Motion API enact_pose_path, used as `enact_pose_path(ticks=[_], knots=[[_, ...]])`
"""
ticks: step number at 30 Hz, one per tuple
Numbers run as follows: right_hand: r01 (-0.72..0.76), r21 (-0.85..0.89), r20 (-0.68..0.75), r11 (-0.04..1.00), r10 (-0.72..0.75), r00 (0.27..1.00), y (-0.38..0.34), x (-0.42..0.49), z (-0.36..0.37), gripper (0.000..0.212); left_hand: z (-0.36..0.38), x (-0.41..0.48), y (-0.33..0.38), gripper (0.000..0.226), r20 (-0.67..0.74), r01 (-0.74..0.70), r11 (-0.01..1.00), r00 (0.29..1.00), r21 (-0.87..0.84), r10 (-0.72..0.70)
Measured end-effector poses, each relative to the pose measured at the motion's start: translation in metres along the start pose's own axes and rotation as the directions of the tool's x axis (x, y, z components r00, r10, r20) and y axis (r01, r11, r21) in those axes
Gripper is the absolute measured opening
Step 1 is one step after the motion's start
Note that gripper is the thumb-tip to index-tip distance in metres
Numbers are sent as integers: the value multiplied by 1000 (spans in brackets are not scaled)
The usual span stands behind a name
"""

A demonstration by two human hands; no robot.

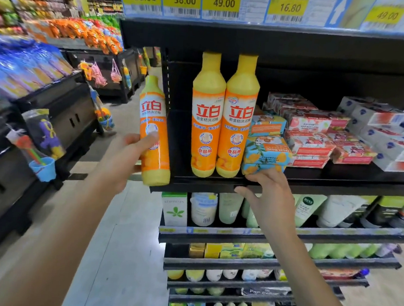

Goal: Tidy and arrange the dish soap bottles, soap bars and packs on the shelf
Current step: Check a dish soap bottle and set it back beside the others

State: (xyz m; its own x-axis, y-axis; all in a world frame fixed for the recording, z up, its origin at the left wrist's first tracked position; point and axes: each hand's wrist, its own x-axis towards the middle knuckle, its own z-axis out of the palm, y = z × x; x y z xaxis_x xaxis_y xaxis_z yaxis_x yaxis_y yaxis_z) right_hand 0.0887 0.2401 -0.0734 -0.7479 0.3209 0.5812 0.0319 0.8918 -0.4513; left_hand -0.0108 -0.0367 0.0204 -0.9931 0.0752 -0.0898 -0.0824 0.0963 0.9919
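At shelf's left end: bottle [155, 135] gripped in left hand [124, 157], upright, just left of standing pair [222, 120].
Right hand [268, 195]: fingers loosely spread, touching the blue soap pack [266, 155], gripping nothing.

Price tags [221, 3], toy rack [41, 139], produce display [85, 32]

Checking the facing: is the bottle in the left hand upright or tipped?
Tipped slightly. The held bottle leans cap-left in the left hand, off the shelf's left end, unlike the two standing bottles.

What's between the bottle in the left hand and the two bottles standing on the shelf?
Head view: only bare black shelf lies between the held bottle in the left hand and the two standing bottles.
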Motion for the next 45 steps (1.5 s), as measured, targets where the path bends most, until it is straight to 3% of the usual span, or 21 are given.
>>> enact_pose_path(ticks=[2, 6, 10, 14, 17, 20, 29, 36, 40, 45], knots=[[-10, 0, 2, 1000, 10, 1000, -1, -3, 0, 37, -5, -22, -9, 36, 28, -5, 1000, 1000, -17, 6], [-21, 7, 14, 1000, 21, 1000, -8, -11, -3, 38, -10, -61, -29, 65, 32, -4, 999, 999, -38, 5], [-54, 220, 27, 974, 49, 998, -39, -31, -15, 30, -6, -89, -46, 51, 38, 4, 997, 999, -81, -1], [-225, 631, 237, 742, 91, 967, -90, -45, -30, 21, 2, -110, -58, 56, 70, -5, 998, 998, -65, 10], [-338, 717, 373, 609, 75, 925, -112, -39, -34, 36, 7, -123, -63, 54, 98, -29, 996, 995, -87, 37], [-395, 730, 455, 557, 35, 890, -125, -32, -38, 51, 13, -133, -69, 55, 118, -37, 995, 992, -89, 47], [-448, 766, 478, 462, 58, 877, -134, -28, -45, 48, 23, -141, -75, 57, 110, -45, 994, 992, -102, 56], [-477, 742, 501, 472, 82, 861, -131, -29, -45, 55, 28, -140, -78, 60, 105, -27, 994, 994, -108, 38], [-483, 730, 532, 484, 42, 846, -129, -27, -46, 56, 27, -141, -78, 56, 175, -38, 991, 983, -130, 61], [-543, 747, 600, 383, -39, 799, -125, -22, -48, 44, 20, -140, -76, 48, 278, -7, 984, 959, -177, 57]])
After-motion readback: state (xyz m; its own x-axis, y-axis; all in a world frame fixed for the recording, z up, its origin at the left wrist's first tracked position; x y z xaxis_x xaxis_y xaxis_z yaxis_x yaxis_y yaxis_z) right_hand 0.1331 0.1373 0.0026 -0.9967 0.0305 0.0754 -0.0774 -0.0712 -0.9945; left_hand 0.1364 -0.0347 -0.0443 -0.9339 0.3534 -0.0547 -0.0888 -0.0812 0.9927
